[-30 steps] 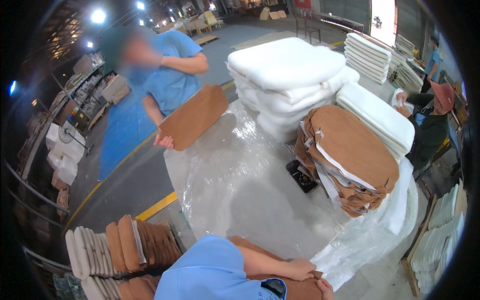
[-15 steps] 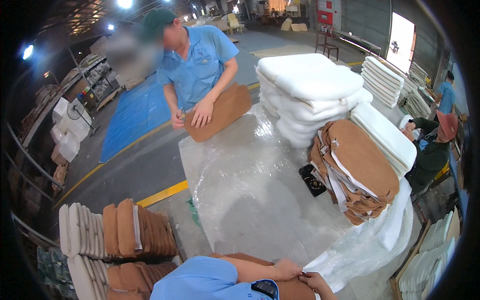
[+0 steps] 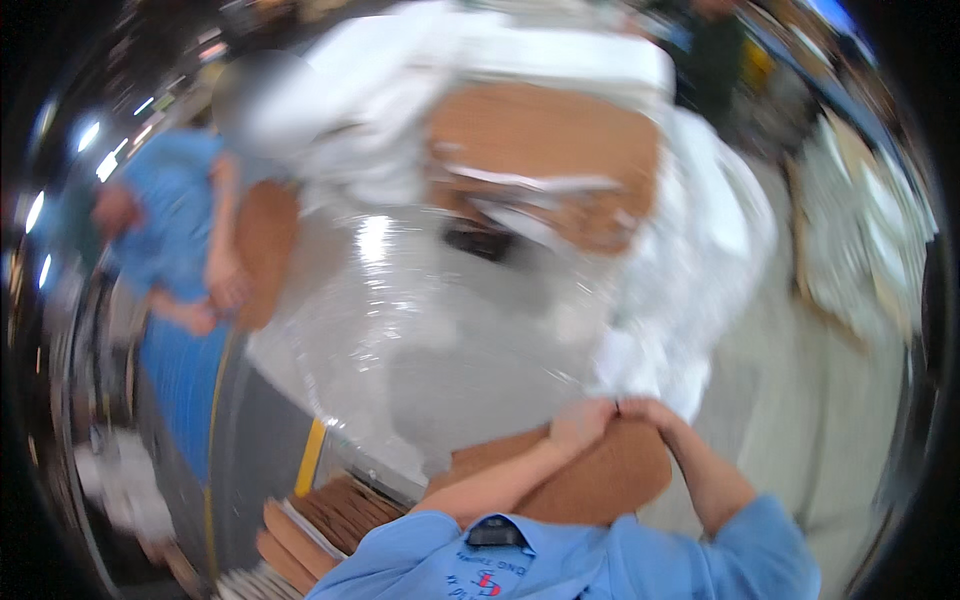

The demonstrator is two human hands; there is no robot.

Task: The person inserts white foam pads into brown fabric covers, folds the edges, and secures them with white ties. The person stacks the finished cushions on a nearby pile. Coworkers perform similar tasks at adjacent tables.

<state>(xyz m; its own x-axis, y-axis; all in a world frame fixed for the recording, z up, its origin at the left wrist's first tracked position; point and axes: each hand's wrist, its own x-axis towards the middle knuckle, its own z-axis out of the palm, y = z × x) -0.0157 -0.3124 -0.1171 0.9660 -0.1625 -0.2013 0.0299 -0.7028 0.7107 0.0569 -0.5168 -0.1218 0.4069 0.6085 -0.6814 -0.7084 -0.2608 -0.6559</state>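
A flat brown cushion [image 3: 600, 475] with rounded corners lies against my front at the table's near edge. My left hand [image 3: 583, 424] and my right hand [image 3: 648, 412] meet at its far edge, fingers closed together. A tiny dark spot shows between the fingertips; motion blur hides what it is. My left forearm crosses over the cushion, while my right arm reaches in from the right side.
Plastic film covers the grey table [image 3: 460, 350]. Beyond are a brown cover stack [image 3: 550, 135], a black tray [image 3: 478, 240] and white padding [image 3: 560, 55]. A co-worker [image 3: 170, 210] handles another brown cushion [image 3: 268, 250] at left. Brown cushions [image 3: 345, 515] stand lower left; pale panels [image 3: 855, 230] lean at right.
My view has swung down and to the right, blurring the picture. More of my arms and cushion now shows. My hands remain together at its edge.
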